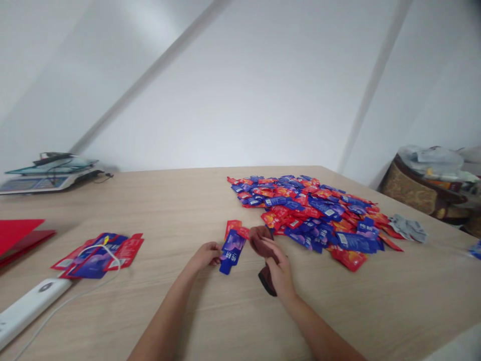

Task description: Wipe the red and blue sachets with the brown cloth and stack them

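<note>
My left hand (208, 255) is closed at the left edge of a blue-purple printed card label (233, 244), its thumb and fingers pinched together there. A red-orange card label (232, 225) lies partly under the blue one, just beyond it. To the right, my right hand (280, 268) grips a folded brown sock (259, 241), with the thumb on the near side. The lower part of the sock hangs beneath my fingers and ends in a black edge. The sock's upper end is near the right side of the card labels.
A large heap of red and blue card labels (300, 210) covers the right back. Grey gloves (408, 228) lie beside it. At left are a smaller pile of labels (95, 255), a white power strip (35, 308) with a cable, a red folder (22, 235) and a scale (41, 183).
</note>
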Motion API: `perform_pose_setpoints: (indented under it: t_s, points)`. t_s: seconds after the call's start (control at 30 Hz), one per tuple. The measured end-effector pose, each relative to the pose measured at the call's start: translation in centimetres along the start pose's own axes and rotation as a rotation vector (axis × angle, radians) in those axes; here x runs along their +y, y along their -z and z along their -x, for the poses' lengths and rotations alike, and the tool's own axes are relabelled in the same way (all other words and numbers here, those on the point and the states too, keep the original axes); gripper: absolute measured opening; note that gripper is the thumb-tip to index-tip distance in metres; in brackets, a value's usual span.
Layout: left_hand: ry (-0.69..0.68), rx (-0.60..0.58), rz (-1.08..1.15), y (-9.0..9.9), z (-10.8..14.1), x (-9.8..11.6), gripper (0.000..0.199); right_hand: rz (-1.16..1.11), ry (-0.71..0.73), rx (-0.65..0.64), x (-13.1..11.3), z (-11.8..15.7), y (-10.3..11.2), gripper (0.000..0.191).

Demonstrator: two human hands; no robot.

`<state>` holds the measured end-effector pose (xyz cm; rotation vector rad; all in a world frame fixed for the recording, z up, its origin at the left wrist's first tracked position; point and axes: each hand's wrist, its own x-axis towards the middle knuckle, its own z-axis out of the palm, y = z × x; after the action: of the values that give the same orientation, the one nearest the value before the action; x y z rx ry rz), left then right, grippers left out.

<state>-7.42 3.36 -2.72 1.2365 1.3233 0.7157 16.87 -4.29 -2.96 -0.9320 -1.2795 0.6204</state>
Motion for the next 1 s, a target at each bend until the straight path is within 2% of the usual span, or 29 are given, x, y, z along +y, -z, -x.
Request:
perform_pose_setpoints:
  t_s: [0.1, 0.23, 0.27, 0.33, 0.43, 0.53, 0.6, 0.67, 0.73, 0.77, 0.83, 0.9, 0.93, 1.0]
  points:
    - [-0.086, -0.043, -0.043, -0.2, 1.2, 0.1, 0.018, 0.257, 0.178, -0.298, -1.4, 0.7, -2.7, 0.056]
    - [-0.052, -0.158, -0.143, -0.8, 1.7, 0.3, 0.033, 0.617, 0.211, -0.657, -0.7, 0.6, -5.4, 0.064]
    - [-0.042, -0.167, -0.173, -0.8, 1.7, 0.3, 0.033, 0.696, 0.188, -0.689, -0.2, 0.1, -5.6, 0.062]
    - [-0.028, -0.198, -0.216, -0.8, 1.5, 0.4, 0.027, 0.841, 0.112, -0.67, 0.9, -1.3, -5.3, 0.058]
    - [-0.013, -0.284, -0.258, 0.2, 1.6, 0.5, 0.018, 1.008, -0.006, -0.614, 2.4, -4.0, -3.6, 0.055]
    - [0.028, -0.373, -0.33, 2.5, 2.4, 0.5, 0.02, 1.026, -0.034, -0.607, 2.6, -6.2, -2.0, 0.053]
    - [0.058, -0.395, -0.394, 4.4, 2.8, 0.3, 0.019, 1.0, -0.034, -0.582, 1.9, -6.5, -2.0, 0.051]
    - [0.07, -0.359, -0.484, 6.2, 3.0, 0.2, 0.015, 0.971, 0.006, -0.536, 0.6, -5.8, -3.1, 0.05]
    - [0.055, -0.26, -0.62, 7.5, 2.9, 0.2, 0.01, 0.919, 0.118, -0.521, -0.7, -4.2, -4.9, 0.051]
    - [0.041, -0.185, -0.707, 7.8, 2.7, 0.3, 0.009, 0.881, 0.203, -0.56, -1.2, -3.3, -5.9, 0.052]
    - [0.004, 0.003, -0.904, 7.8, 2.5, 0.7, 0.007, 0.853, 0.313, -0.731, -1.4, -1.8, -7.7, 0.054]
    - [-0.043, 0.196, -1.057, 7.0, 2.2, 1.0, 0.009, 0.901, 0.285, -0.845, -0.7, -1.3, -8.5, 0.06]
    - [-0.077, 0.262, -1.097, 6.3, 2.1, 1.1, 0.012, 0.947, 0.236, -0.853, -0.1, -1.5, -8.4, 0.063]
    - [-0.168, 0.323, -1.118, 4.6, 1.8, 1.2, 0.017, 1.052, 0.104, -0.771, 1.3, -3.0, -7.4, 0.067]
